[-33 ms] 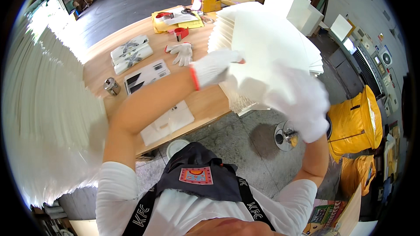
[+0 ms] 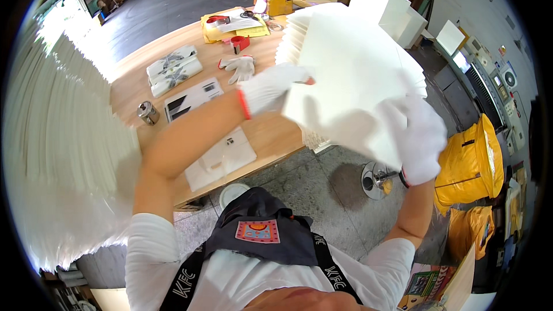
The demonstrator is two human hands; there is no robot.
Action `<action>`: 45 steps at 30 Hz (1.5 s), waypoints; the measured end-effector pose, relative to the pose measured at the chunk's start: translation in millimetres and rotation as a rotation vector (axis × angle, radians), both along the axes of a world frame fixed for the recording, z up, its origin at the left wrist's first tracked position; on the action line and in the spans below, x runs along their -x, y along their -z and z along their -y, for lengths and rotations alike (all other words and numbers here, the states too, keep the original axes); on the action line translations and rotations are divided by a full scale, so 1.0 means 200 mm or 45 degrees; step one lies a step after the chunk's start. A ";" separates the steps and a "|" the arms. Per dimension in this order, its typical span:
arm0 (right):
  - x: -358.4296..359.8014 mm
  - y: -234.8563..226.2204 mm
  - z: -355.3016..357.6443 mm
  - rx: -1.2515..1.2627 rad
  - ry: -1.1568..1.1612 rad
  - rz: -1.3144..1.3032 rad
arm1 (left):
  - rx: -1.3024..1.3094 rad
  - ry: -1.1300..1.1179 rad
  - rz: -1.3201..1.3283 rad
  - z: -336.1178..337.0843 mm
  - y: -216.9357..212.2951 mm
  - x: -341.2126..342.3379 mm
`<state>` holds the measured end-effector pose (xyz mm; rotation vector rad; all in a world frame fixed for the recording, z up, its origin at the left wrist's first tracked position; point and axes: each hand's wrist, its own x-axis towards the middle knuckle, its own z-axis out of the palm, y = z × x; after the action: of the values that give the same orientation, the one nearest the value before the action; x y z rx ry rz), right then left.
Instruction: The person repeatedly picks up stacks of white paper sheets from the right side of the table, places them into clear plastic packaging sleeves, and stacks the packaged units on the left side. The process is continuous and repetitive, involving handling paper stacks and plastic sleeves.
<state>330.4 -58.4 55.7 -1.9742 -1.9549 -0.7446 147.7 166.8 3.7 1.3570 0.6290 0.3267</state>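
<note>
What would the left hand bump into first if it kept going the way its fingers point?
Probably the white sheet itself: the left hand points right and its fingertips already rest at that sheet's edge. Behind lies the white stack, though depth is hard to judge.

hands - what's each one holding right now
Left hand: gloved, closed on the left edge of the white sheet.
Right hand: gloved, gripping the same sheet's lower right edge.
</note>
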 end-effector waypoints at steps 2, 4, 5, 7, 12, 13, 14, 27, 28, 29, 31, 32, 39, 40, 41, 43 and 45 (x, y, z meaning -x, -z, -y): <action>-0.23 0.07 0.09 0.142 0.388 -0.358 | -0.124 0.105 0.042 -0.01 -0.05 0.18; -0.25 0.22 -0.01 0.089 0.049 -1.269 | -0.137 0.137 0.052 -0.08 -0.02 0.31; -0.20 0.31 -0.07 -0.001 -0.232 -1.634 | -0.111 0.140 0.057 -0.10 0.01 0.37; -0.08 0.40 -0.14 -0.076 -0.472 -1.637 | -1.222 0.244 -0.125 -0.08 0.05 0.46; 0.42 0.58 -0.23 -0.102 -0.409 -1.873 | -1.166 -0.226 -0.371 0.47 0.27 0.43; 0.53 0.61 -0.25 -0.081 -0.436 -1.824 | -1.402 -0.369 -0.079 0.54 0.45 0.44; 0.59 0.67 -0.28 -0.028 -0.368 -1.957 | -1.687 -0.322 -0.161 0.60 0.44 0.46; 0.60 0.91 -0.27 0.720 -0.422 -0.971 | -1.572 -0.712 -0.711 -0.16 1.09 1.17; 0.62 0.91 -0.26 0.761 -0.504 -0.836 | -1.340 -0.661 -0.521 -0.22 1.10 1.18; 0.66 0.89 -0.27 0.711 -0.649 -0.782 | -1.100 -0.636 -0.353 -0.28 1.11 1.19; 0.69 0.94 -0.28 0.729 -0.674 -0.618 | -0.057 -0.606 0.196 -0.33 0.99 1.16; 0.70 0.98 -0.28 0.740 -0.690 -0.532 | -0.092 -0.607 0.173 -0.31 0.93 1.15; 0.73 1.11 -0.47 1.050 -0.352 -0.353 | -0.519 -0.413 -0.005 0.12 0.82 1.01; 0.67 1.14 -0.51 1.118 -0.418 -0.598 | -0.735 -0.449 -0.096 0.25 0.79 0.98; 0.60 1.20 -0.55 1.181 -0.491 -0.839 | -0.979 -0.492 -0.097 0.37 0.89 0.96; 0.58 1.22 -0.61 1.507 -0.486 -1.773 | -1.316 -0.298 -0.041 0.54 1.03 0.98; 0.49 1.45 -0.68 1.380 -0.527 -2.251 | -1.545 -0.069 0.285 0.62 1.10 1.02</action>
<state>233.1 77.5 -234.1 -1.2380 -1.2377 1.8430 -57.2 43.2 -216.3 2.4003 0.2379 0.9875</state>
